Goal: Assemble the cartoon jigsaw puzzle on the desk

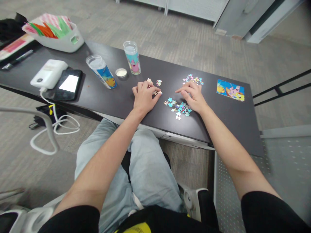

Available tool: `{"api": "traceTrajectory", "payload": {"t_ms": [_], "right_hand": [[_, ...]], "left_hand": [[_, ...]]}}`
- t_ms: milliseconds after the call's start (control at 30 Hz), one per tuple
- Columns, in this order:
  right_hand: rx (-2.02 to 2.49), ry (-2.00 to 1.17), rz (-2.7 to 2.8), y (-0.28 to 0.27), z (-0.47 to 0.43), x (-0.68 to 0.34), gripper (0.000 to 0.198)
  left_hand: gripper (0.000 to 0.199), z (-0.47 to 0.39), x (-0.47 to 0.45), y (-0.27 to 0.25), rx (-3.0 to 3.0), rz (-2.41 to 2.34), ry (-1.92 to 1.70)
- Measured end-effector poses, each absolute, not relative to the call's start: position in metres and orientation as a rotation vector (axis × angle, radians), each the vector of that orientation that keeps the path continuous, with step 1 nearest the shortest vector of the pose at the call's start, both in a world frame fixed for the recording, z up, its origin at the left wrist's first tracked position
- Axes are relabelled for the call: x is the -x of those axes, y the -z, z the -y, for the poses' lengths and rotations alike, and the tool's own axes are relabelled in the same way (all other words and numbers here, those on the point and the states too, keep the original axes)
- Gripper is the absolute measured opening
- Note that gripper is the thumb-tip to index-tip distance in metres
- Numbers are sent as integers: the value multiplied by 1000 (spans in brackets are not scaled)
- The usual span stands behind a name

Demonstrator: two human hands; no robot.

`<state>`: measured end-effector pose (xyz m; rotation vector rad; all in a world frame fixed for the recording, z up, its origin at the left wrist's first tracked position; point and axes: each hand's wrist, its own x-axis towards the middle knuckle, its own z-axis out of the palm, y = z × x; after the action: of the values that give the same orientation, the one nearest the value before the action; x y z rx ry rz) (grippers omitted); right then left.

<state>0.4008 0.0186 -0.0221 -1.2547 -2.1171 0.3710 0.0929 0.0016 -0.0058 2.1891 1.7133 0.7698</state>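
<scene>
My left hand [143, 96] rests on the dark table with its fingers bent over a small group of puzzle pieces. Its thumb and index finger come together at a puzzle piece [159, 93], and the other fingers partly hide more pieces. Palm down, my right hand [193, 96] hovers with the index finger stretched out and the thumb apart from it, holding nothing. Just below it lies a loose pile of mostly blue puzzle pieces [182, 108]. A second pile, of pink and blue pieces [193, 79], sits beyond its knuckles. Another few pieces [159, 83] lie beyond my left fingertips.
A cartoon picture card [230, 90] lies at the right. Two clear printed cups [103, 72] [132, 58] and a small round lid [121, 72] stand left of my hands. Farther left are a phone [68, 84], a white device [49, 73] with a cable, and a white basket [64, 45].
</scene>
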Motion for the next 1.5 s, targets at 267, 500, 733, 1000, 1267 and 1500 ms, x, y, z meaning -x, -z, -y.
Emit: {"api": "traceTrajectory", "payload": {"t_ms": [267,500,733,1000,1267,1500], "right_hand": [[1316,-302,1882,11,-83,-401,106],[1367,-307,1995,23,-73,-405,89],[1403,-263,2174,15,-62,-402,70],[1240,-362,2391,5,-54,-403,69],[1122,-461,2105,10,-54,-407,75],[1167,-421,2131,8,-55,-406,64]], "left_hand": [[21,-23,-94,-4,-2275,-1664,-814],[9,-85,-108,-14,-2360,-1288,-646],[15,-127,-101,-28,-2316,-1070,-613],[26,-129,-67,-37,-2251,-1022,-516],[56,-125,-76,-34,-2364,-1073,-313],[57,-117,-90,-27,-2423,-1052,-506]]}}
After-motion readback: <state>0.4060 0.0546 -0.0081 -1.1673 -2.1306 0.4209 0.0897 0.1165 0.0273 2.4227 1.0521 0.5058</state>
